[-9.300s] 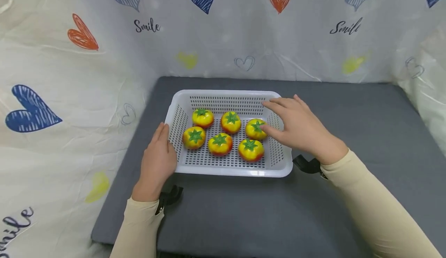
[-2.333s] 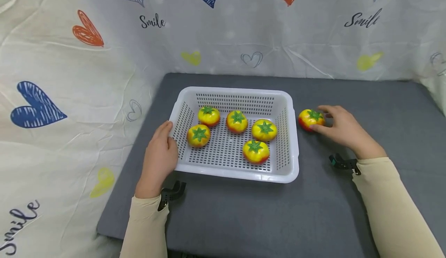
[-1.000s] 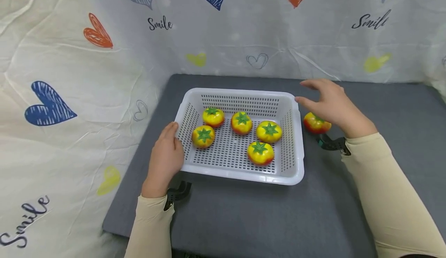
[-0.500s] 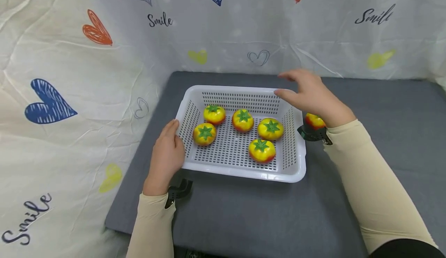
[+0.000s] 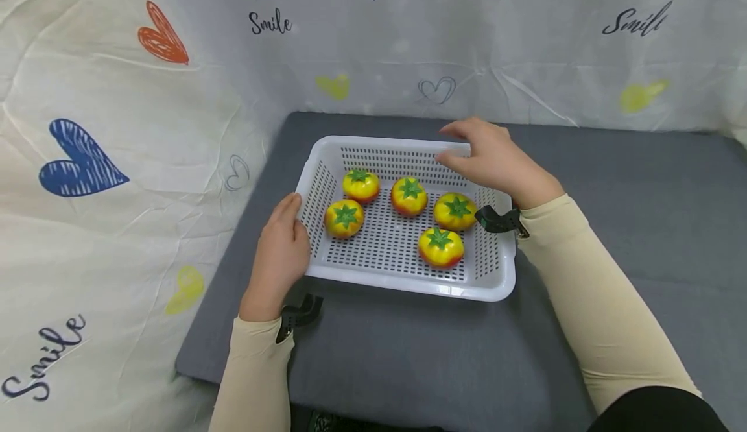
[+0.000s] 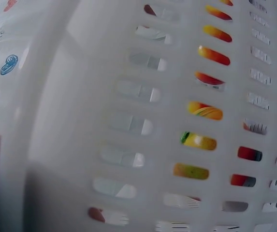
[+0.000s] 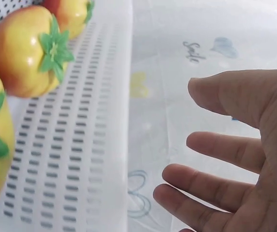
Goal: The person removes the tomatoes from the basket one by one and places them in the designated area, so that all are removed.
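A white perforated basket [image 5: 397, 281] holds several glossy yellow-red tomatoes with green star-shaped tops, among them a front one [image 5: 441, 248], a right one [image 5: 455, 211] and a left one [image 5: 344, 218]. My left hand [image 5: 277, 257] holds the basket's left side, fingers and thumb at the rim. In the left wrist view the slotted basket wall [image 6: 70, 96] fills most of the frame, tomato colours showing through. Over the back right rim hovers my right hand [image 5: 496, 163], thumb and fingers spread with nothing between them; the right wrist view shows that hand [image 7: 254, 154] beside the basket wall.
A dark grey cloth-covered table [image 5: 408, 348] lies under the basket. Behind it and on the left hangs a pale curtain [image 5: 379, 49] printed with hearts and the word Smile. My right forearm [image 5: 595, 302] crosses the table's right side, and a dark rounded shape [image 5: 659, 409] shows at lower right.
A tomato from the basket's front middle was set on the table to the right and let go; it is now hidden behind my right arm. My right hand has moved left over the basket.
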A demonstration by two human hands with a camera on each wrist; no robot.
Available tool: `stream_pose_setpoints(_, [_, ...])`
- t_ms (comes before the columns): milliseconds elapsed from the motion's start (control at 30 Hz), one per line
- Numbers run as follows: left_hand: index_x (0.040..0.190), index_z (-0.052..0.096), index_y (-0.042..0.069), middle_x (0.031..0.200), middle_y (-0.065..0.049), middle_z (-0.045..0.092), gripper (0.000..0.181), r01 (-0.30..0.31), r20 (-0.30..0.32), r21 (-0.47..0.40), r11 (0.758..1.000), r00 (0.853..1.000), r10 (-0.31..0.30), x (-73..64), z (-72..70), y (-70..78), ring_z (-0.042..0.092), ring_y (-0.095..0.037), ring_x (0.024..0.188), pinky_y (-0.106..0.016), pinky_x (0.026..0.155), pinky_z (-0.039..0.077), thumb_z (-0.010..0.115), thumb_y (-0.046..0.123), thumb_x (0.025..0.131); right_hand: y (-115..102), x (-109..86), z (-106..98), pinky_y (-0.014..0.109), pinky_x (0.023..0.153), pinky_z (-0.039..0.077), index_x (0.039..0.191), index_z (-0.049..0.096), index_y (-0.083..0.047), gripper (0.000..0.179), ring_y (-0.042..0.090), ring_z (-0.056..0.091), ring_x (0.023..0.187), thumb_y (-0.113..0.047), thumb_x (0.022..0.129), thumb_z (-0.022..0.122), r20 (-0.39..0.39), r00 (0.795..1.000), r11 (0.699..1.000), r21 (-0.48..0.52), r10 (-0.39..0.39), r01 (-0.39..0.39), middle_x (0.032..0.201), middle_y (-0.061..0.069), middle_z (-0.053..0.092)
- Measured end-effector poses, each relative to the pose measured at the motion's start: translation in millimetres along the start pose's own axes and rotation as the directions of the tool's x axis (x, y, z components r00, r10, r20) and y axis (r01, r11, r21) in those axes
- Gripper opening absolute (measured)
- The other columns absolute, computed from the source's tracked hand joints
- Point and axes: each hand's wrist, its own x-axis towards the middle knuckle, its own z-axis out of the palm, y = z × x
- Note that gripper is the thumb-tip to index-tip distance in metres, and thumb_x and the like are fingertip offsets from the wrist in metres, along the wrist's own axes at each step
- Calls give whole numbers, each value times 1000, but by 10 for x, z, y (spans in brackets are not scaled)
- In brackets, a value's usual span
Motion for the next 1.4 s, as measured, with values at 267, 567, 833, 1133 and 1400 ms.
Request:
stream_pose_setpoints(267, [158,41,-4,166,-22,37,52,-3,9,0,1000,1000,3,21,2,-17,49,-43,142,-60,113,42,39,6,107,-95,130,135,64,122,19,150,55,-5,60,40,44,142,-36,101,66,40,999,1000,1,-22,22,152,19,54])
stream_pose_setpoints(567, [160,39,-3,167,-21,34,53,0,27,-17,1000,1000,1,8,7,-15,52,-42,139,-60,110,45,38,7,108,-141,248,243,62,120,27,149,56,-6,57,38,48,138,-36,101,66,60,998,1000,-4,-30,30,148,18,57])
stream_pose_setpoints(833, [159,39,-4,167,-22,34,52,10,20,-17,1000,1000,-10,5,17,-18,47,-42,144,-60,112,43,39,6,108,-121,305,324,53,112,44,148,56,-7,58,34,54,132,-34,100,71,118,991,998,33,-61,57,144,16,60])
stream_pose_setpoints(1133, [159,40,-4,167,-22,35,52,19,16,-27,999,1000,-19,1,17,6,51,-43,140,-60,110,45,39,5,108,-62,346,439,53,113,45,149,56,-6,59,33,55,135,-33,99,73,211,975,997,26,-72,68,147,16,60])
stream_pose_setpoints(1400, [159,40,-3,167,-20,35,52,27,23,-30,999,999,-26,-2,2,4,46,-42,145,-60,114,41,38,5,108,-85,359,525,53,114,44,149,57,-7,64,33,56,134,-35,96,77,262,961,995,-13,-89,95,146,15,60])
